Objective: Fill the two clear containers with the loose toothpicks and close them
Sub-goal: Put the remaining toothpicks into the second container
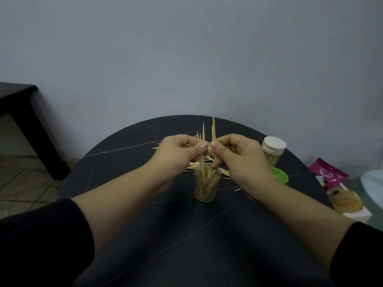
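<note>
Left hand [181, 153] and right hand [240, 160] are pinching toothpicks [213, 129] over the open container [207, 189]. Squaring the tips first is probably helping them drop in clean.

Setting: a domestic room, most likely a living or dining corner of a home.

Evidence:
- small round dark table [124, 166] with pale veining, set against a plain grey-blue painted wall [186, 48]
- beige tiled floor [24, 183], lower left
- dark low side table [18, 96], left edge
- pink snack packet [328, 172] and wrapped pastry [344, 200], right edge
- white-capped toothpick jar [272, 151], a household item, near them
</note>
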